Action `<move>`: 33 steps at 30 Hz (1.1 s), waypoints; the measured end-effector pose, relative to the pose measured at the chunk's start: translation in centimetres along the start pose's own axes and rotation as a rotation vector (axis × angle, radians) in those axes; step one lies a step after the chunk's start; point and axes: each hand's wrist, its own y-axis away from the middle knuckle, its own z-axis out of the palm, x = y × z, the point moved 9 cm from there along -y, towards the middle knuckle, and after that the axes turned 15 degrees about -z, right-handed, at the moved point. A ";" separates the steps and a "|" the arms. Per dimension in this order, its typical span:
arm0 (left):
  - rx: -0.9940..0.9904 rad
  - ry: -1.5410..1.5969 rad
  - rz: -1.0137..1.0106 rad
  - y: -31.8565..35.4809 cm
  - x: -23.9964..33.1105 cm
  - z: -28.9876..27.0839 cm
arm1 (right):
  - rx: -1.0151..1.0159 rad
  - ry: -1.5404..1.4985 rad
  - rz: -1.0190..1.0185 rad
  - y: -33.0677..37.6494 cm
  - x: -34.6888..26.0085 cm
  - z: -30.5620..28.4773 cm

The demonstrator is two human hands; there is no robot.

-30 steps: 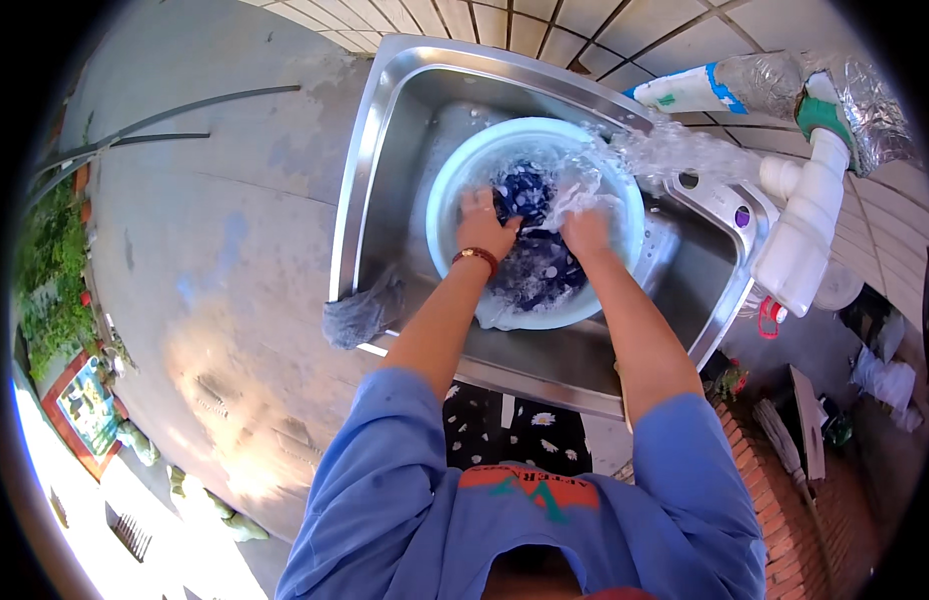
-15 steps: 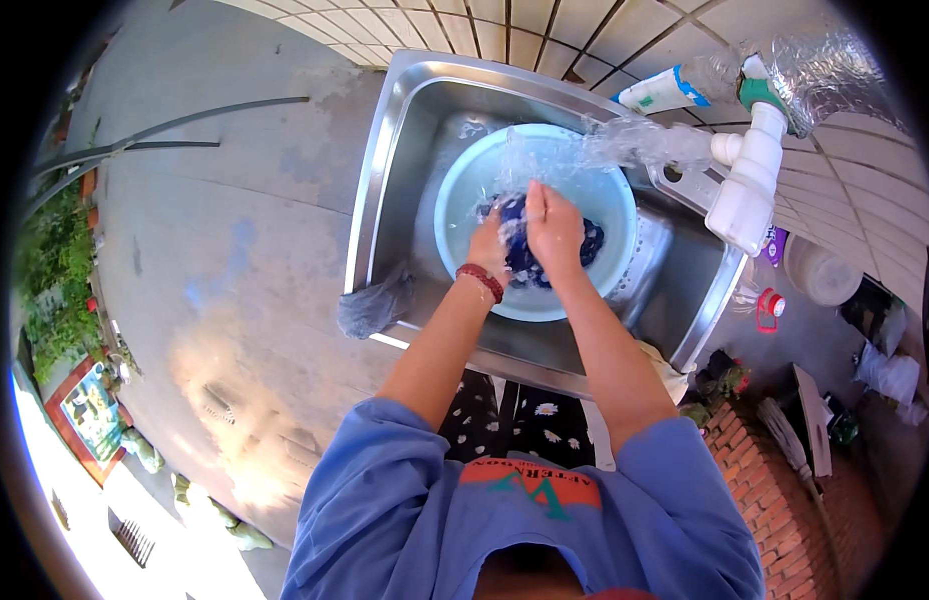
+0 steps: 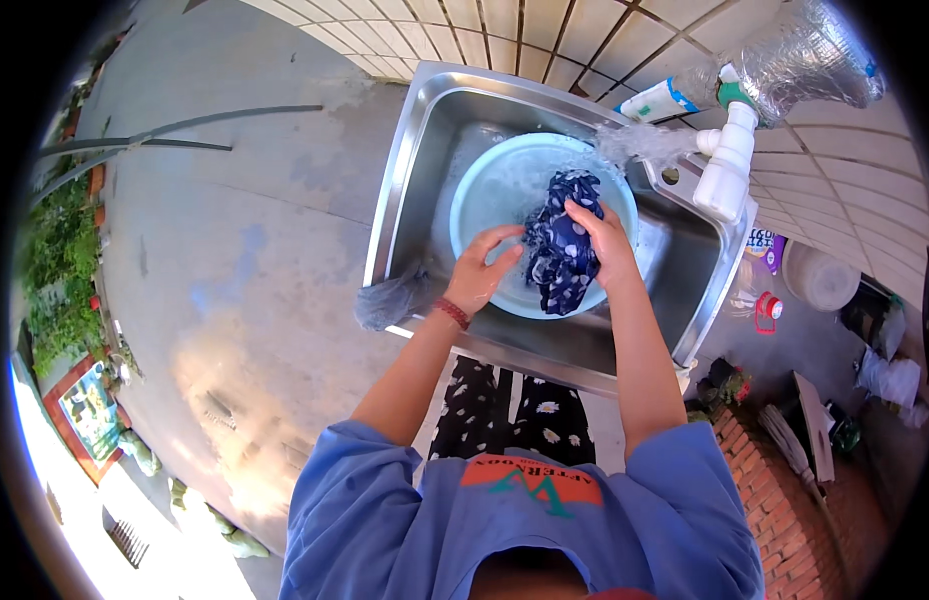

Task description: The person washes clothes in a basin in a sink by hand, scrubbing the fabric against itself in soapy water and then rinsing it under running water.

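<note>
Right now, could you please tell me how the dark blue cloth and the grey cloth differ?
The dark blue cloth carries pale spots, while the grey cloth looks plain. The dark blue cloth is gripped by the right hand at the light blue basin; the grey cloth hangs over the near left corner of the sink, with no hand on it. The dark blue cloth looks larger in view than the grey cloth. Both are crumpled.

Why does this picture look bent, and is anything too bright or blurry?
In the head view, the fisheye lens bends the wall tiles; also there, lower-left ground glares white, and the running water smears while the dotted cloth looks clearer.
</note>
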 end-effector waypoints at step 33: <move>0.596 -1.064 0.017 -13.5 -7.2 -0.4 | -0.471 1.950 -0.179 -7.0 10.0 -5.5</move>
